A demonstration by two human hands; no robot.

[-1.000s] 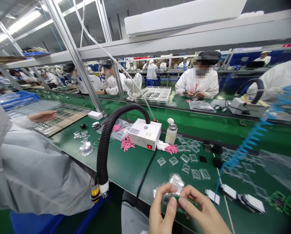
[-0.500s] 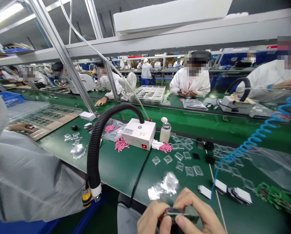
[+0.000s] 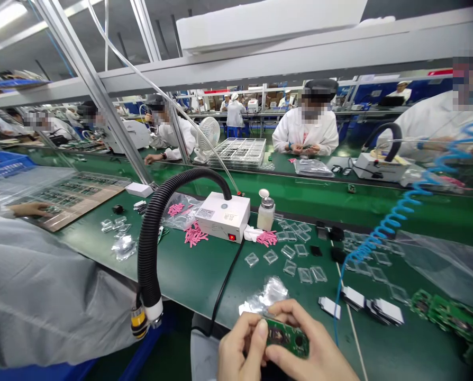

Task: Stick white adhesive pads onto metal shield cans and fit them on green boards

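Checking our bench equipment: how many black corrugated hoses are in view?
2: one black hose arching to the near white box, and a second hose on the white box across the green bench. Others farther off may be hidden.

Green bench [image 3: 189, 280]: foil bag [image 3: 266, 299] just beyond the left hand [image 3: 240, 352]; clear plastic covers [image 3: 288, 259] farther ahead; green circuit boards [image 3: 446, 317] right of the right hand [image 3: 316, 354].

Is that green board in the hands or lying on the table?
Up in the hands: the left hand and right hand pinch the green circuit board by its edges.
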